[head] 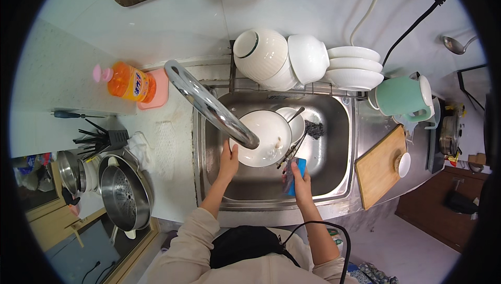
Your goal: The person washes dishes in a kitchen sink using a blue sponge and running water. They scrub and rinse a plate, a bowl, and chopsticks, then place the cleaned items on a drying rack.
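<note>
My left hand (228,163) grips the near-left rim of a large white dark-edged bowl or plate (270,135) in the steel sink (250,184). A few food scraps lie inside that dish. My right hand (302,182) holds a blue sponge (300,165) with a greyish side, to the right of the dish and apart from it. Behind the large dish sits a smaller white bowl (298,124) with a spoon (296,114) in it. Chopsticks (293,149) lean beside them, near a dark scouring pad (314,129). The chrome faucet (211,106) arches over the large dish, hiding part of it.
A wire rack (274,86) behind the sink carries white bowls (260,55) and stacked plates (354,69). Rightward are a green kettle (403,95) and a cutting board (379,166) bearing a small bowl (403,164). Leftward stand an orange detergent bottle (131,82) and a steel steamer pot (125,194).
</note>
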`<state>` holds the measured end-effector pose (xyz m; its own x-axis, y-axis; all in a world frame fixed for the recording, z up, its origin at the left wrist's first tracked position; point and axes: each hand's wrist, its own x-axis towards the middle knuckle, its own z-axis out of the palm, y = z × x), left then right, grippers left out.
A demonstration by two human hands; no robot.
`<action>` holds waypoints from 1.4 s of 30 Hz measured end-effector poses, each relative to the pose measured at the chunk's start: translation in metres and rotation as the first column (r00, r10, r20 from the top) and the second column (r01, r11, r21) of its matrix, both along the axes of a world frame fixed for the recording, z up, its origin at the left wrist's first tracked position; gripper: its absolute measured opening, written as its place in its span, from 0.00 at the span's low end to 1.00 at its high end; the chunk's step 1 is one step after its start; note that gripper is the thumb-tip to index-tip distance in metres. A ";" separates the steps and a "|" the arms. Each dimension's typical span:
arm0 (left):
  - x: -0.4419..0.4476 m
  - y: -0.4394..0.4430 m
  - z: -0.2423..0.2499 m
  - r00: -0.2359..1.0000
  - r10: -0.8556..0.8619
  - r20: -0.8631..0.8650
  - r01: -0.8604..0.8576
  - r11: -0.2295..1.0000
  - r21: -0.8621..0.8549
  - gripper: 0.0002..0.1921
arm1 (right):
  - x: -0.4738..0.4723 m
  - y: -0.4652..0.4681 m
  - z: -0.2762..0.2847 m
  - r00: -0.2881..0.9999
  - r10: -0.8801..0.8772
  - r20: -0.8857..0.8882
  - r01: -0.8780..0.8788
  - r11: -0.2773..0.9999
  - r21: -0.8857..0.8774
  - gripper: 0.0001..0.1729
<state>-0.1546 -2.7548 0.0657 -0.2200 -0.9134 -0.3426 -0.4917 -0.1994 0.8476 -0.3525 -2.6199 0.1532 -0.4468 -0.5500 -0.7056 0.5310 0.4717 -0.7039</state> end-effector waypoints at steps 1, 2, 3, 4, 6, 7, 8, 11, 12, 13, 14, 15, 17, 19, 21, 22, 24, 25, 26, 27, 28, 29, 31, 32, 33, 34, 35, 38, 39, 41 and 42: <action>-0.005 0.000 0.012 0.995 -0.040 0.095 0.040 0.999 0.003 0.18 | -0.001 0.002 -0.001 1.000 0.001 -0.021 -0.001 1.000 -0.009 0.27; -0.007 0.000 0.026 0.978 -0.079 0.191 0.079 0.997 0.009 0.16 | -0.001 0.002 0.000 1.000 0.008 -0.026 -0.007 1.000 0.007 0.25; -0.012 -0.001 0.042 0.952 -0.121 0.281 0.121 0.992 0.020 0.14 | -0.001 0.004 -0.002 0.999 0.012 -0.039 -0.012 1.000 0.002 0.24; -0.018 -0.002 0.061 0.958 -0.091 0.272 0.104 0.994 -0.033 0.10 | -0.003 0.007 -0.007 0.998 0.015 -0.053 -0.015 1.000 -0.004 0.23; -0.018 -0.004 0.089 0.903 -0.145 0.405 0.138 0.989 0.046 0.12 | -0.002 0.014 -0.022 0.987 0.033 -0.155 -0.034 0.999 -0.004 0.23; -0.016 -0.006 0.096 0.866 -0.165 0.472 0.144 0.986 0.080 0.13 | 0.001 0.016 -0.033 0.970 0.053 -0.239 -0.054 0.999 -0.001 0.23; -0.011 -0.005 0.091 0.892 -0.133 0.432 0.119 0.991 0.059 0.14 | 0.004 0.019 -0.041 0.944 0.070 -0.322 -0.073 0.997 0.004 0.24; 0.017 0.007 0.072 0.938 -0.052 0.342 0.042 0.998 0.038 0.17 | 0.032 -0.014 -0.004 0.777 0.413 -0.474 -0.395 0.907 0.143 0.27; 0.018 0.011 0.073 0.947 -0.041 0.320 0.025 0.998 0.055 0.18 | 0.042 -0.024 0.006 0.708 0.474 -0.523 -0.498 0.861 0.106 0.26; 0.019 0.013 0.076 0.954 -0.028 0.298 0.007 0.997 0.071 0.19 | 0.055 -0.033 0.012 0.630 0.522 -0.574 -0.596 0.800 0.073 0.26; 0.019 0.016 0.080 0.965 -0.033 0.261 0.014 0.997 0.073 0.20 | 0.069 -0.037 0.005 0.575 0.527 -0.626 -0.669 0.743 0.011 0.24; 0.019 0.020 0.086 0.973 -0.035 0.228 0.018 0.997 0.075 0.21 | 0.083 -0.040 -0.007 0.519 0.522 -0.677 -0.739 0.672 -0.048 0.22; 0.011 0.025 0.096 0.984 -0.048 0.170 0.034 0.996 0.084 0.22 | 0.084 -0.054 -0.018 0.487 0.398 -0.777 -0.714 0.693 -0.093 0.18; 0.009 0.034 0.108 0.987 -0.044 0.152 0.030 0.995 0.093 0.22 | 0.075 -0.078 -0.028 0.427 0.288 -0.857 -0.691 0.715 -0.105 0.17; 0.011 0.035 0.107 0.981 -0.008 0.192 0.007 1.000 0.006 0.22 | 0.055 -0.083 -0.036 0.276 0.379 -0.883 -0.563 0.809 0.172 0.11; 0.012 0.032 0.113 0.981 0.024 0.195 -0.020 1.000 -0.018 0.21 | 0.052 -0.076 -0.032 0.198 0.544 -0.815 -0.565 0.743 0.359 0.11; 0.016 0.027 0.111 0.984 0.060 0.168 -0.048 0.996 -0.072 0.20 | 0.059 -0.051 -0.028 0.107 0.712 -0.694 -0.585 0.610 0.535 0.11; 0.016 0.026 0.111 0.982 0.050 0.183 -0.042 0.998 -0.049 0.20 | 0.066 -0.044 -0.024 0.100 0.734 -0.672 -0.623 0.573 0.533 0.12; 0.016 0.025 0.112 0.979 0.041 0.199 -0.036 0.999 -0.026 0.20 | 0.069 -0.042 -0.019 0.220 0.705 -0.674 -0.684 0.604 0.409 0.12; 0.014 0.023 0.115 0.977 0.023 0.212 -0.022 1.000 -0.007 0.20 | 0.070 -0.045 -0.025 0.279 0.641 -0.715 -0.627 0.686 0.369 0.12; 0.006 0.023 0.126 0.976 -0.032 0.215 0.040 0.999 -0.029 0.21 | 0.068 -0.054 -0.034 0.335 0.564 -0.755 -0.560 0.763 0.322 0.12; 0.003 0.029 0.122 0.980 -0.067 0.186 0.074 0.997 -0.029 0.21 | 0.064 -0.062 -0.042 0.383 0.480 -0.789 -0.486 0.831 0.270 0.12; 0.000 0.046 0.115 0.979 -0.053 0.194 0.068 0.995 -0.069 0.22 | 0.065 -0.080 -0.030 0.454 0.343 -0.822 -0.484 0.870 0.096 0.11; 0.000 0.045 0.112 0.986 -0.066 0.152 0.074 0.996 -0.047 0.23 | 0.070 -0.078 -0.024 0.476 0.344 -0.809 -0.588 0.809 -0.001 0.12; 0.004 0.043 0.109 0.989 -0.051 0.140 0.054 0.998 -0.022 0.23 | 0.076 -0.074 -0.014 0.495 0.350 -0.795 -0.677 0.729 -0.101 0.12; 0.011 0.038 0.106 0.992 -0.040 0.119 0.040 0.999 0.003 0.24 | 0.079 -0.063 -0.005 0.471 0.363 -0.804 -0.748 0.648 -0.145 0.13; 0.016 0.034 0.105 0.995 -0.030 0.100 0.027 0.999 0.030 0.24 | 0.079 -0.053 0.002 0.469 0.438 -0.767 -0.794 0.589 -0.150 0.13; 0.020 0.035 0.103 0.994 0.063 0.094 -0.072 0.993 0.089 0.24 | 0.058 -0.039 0.000 0.280 0.633 -0.722 -0.797 0.572 0.192 0.14; 0.020 0.038 0.102 0.991 0.105 0.086 -0.113 0.988 0.104 0.24 | 0.051 -0.043 -0.010 0.192 0.680 -0.708 -0.734 0.579 0.357 0.14; 0.001 0.043 0.124 0.999 0.041 0.018 -0.043 0.990 0.136 0.24 | 0.039 -0.057 -0.023 0.247 0.467 -0.849 -0.628 0.745 0.227 0.13; 0.004 0.048 0.119 0.999 0.042 -0.006 -0.041 0.989 0.139 0.24 | 0.049 -0.069 -0.015 0.274 0.382 -0.883 -0.673 0.732 0.107 0.13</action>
